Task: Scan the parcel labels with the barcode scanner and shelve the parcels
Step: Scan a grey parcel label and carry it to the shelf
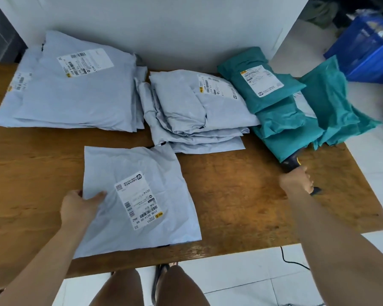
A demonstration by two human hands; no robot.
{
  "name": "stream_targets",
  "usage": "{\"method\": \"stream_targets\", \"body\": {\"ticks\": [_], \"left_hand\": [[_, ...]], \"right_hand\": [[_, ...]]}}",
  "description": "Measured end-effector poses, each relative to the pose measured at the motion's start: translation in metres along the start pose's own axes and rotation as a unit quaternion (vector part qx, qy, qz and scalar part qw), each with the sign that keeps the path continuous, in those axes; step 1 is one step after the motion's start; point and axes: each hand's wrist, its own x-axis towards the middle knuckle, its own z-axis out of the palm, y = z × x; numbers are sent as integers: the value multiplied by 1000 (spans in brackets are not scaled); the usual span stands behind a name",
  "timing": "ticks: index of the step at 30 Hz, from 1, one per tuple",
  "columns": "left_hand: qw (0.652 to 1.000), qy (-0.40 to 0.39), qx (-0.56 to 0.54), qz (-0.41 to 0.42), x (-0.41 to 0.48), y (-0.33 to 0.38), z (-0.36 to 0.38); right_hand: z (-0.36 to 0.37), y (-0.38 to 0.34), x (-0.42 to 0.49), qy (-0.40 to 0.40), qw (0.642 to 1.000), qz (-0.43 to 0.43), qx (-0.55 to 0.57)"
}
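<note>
Pinching the grey parcel by its left edge, left hand; right hand grasps scanner.

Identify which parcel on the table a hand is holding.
The lone pale grey parcel at the near edge of the table: the left hand pinches its left edge. The rest lie in grey stacks and a teal pile farther back.
</note>
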Motion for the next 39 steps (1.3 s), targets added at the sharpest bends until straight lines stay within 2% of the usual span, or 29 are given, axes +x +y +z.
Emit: {"method": "stream_targets", "body": {"ticks": [5, 9, 11, 14, 18, 22, 25, 31, 39], "left_hand": [[999, -48, 13, -15, -16, 5, -12], [996, -84, -4, -23, -23, 8, -23], [995, -93, -14, -27, -23, 8, -26], [993, -108, -31, -20, -21, 6, -27], [989, -128, -71, -14, -17, -2, -31], [985, -122, -119, -15, -15, -10, -40], [987, -107, -123, 8, -10, -5, -50], [987, -100, -119, 35, 14, 1, -66], [986, -103, -129, 32, 23, -9, -63]], "right_hand": [[-10, 9, 3, -48, 997, -35, -43], [2, -2, -53, -101, 989, -85, -68], [11, -6, -89, -110, 988, -105, -34], [23, -10, -141, -137, 982, -108, 78], [23, -26, -209, -268, 933, -141, 195], [12, -41, -266, -358, 895, -221, 149], [7, -43, -294, -417, 872, -224, 124], [8, -52, -329, -446, 858, -233, 103], [13, -64, -344, -439, 860, -249, 74]]}}
